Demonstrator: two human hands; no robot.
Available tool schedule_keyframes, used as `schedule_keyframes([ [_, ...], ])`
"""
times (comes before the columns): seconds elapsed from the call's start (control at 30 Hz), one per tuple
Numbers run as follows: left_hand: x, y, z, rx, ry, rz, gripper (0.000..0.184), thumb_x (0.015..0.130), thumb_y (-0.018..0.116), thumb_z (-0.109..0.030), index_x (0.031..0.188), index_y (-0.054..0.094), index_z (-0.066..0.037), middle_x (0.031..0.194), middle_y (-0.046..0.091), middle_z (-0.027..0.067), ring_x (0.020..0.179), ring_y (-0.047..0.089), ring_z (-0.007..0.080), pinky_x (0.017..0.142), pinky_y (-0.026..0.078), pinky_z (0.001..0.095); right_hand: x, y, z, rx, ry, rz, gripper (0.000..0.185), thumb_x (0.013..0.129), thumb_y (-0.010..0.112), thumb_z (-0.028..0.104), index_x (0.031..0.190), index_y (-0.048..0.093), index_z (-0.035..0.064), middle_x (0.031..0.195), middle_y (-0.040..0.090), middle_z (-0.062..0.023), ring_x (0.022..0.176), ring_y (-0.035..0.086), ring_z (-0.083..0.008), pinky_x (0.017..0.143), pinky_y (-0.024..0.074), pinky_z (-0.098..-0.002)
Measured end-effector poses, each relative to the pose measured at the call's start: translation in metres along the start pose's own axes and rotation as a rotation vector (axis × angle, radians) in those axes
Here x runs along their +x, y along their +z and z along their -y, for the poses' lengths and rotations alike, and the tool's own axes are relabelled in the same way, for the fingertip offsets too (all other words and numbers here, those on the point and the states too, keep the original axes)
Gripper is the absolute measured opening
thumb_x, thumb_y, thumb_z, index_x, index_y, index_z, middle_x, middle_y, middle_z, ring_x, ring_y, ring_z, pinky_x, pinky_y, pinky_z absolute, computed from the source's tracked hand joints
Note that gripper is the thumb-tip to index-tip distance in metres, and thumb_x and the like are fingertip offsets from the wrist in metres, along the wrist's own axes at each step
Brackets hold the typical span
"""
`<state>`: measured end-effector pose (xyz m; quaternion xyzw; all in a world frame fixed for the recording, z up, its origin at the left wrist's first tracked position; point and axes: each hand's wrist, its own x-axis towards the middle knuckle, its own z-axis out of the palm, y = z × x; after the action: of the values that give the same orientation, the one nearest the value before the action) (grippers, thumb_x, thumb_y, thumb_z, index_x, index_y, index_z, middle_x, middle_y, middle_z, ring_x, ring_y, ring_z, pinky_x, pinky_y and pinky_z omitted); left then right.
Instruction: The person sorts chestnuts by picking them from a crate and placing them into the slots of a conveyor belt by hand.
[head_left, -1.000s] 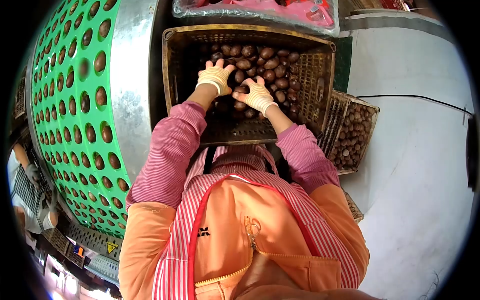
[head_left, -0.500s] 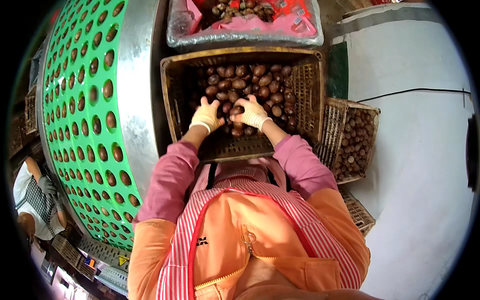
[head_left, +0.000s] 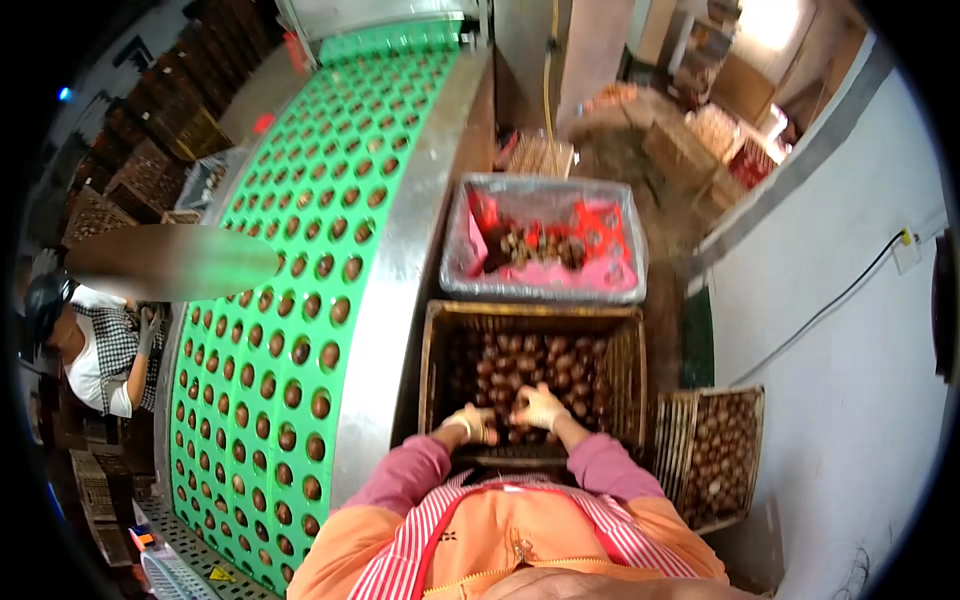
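Note:
A dark plastic crate [head_left: 433, 370] holds many brown round fruits [head_left: 525, 360]. Both of my hands are inside it, near its front side, wearing cream wraps over the palms with bare fingertips. My left hand [head_left: 473, 424] touches the fruits with curved fingers; whether it grips one is hidden. Just to its right, my right hand [head_left: 540, 408] rests over the fruits, its fingers bent downward and apart. Left of the crate runs a green conveyor [head_left: 262, 385] with one brown fruit in most of its pockets.
Beyond the crate stands a plastic-lined box [head_left: 545, 285] with pink and red liners. Another fruit crate [head_left: 675, 440] is at the right, beside a white wall [head_left: 830, 250]. A metal edge [head_left: 385, 340] borders the conveyor. A co-worker [head_left: 105, 345] is across it. Something brown and blurred hangs at upper left.
The view has tilted up and swung left, showing more conveyor and room beyond. My hands stay in the crate, slightly farther apart and near its front side.

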<state>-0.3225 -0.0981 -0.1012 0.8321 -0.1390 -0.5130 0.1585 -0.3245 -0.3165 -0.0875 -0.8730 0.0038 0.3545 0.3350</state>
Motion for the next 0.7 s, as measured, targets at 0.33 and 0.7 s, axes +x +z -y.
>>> schedule_keyframes([
  [0.33, -0.019, 0.041, -0.022, -1.085, 0.418, -0.294, 0.042, 0.083, 0.074, -0.022, 0.121, 0.062, -0.010, 0.108, 0.066, 0.0048, 0.101, 0.058, 0.0173, 0.089, 0.048, 0.0335, -0.087, 0.001, -0.012, 0.448, -0.083, 0.061, 0.072, 0.068, 0.088, 0.030, 0.127, 0.056, 0.0017, 0.111, 0.064, -0.0080, 0.105, 0.058, -0.0191, 0.094, 0.0444, -0.0324],
  [0.7, -0.141, 0.145, -0.076, -1.434, 0.623, -0.330, 0.057, 0.083, 0.073, -0.028, 0.134, 0.052, -0.010, 0.113, 0.061, 0.0052, 0.099, 0.057, 0.0172, 0.085, 0.051, 0.0324, -0.190, 0.073, -0.015, 0.873, -0.147, 0.272, 0.063, 0.080, 0.078, 0.016, 0.133, 0.044, 0.0107, 0.121, 0.058, -0.0047, 0.104, 0.061, -0.0187, 0.077, 0.0566, -0.0382],
])
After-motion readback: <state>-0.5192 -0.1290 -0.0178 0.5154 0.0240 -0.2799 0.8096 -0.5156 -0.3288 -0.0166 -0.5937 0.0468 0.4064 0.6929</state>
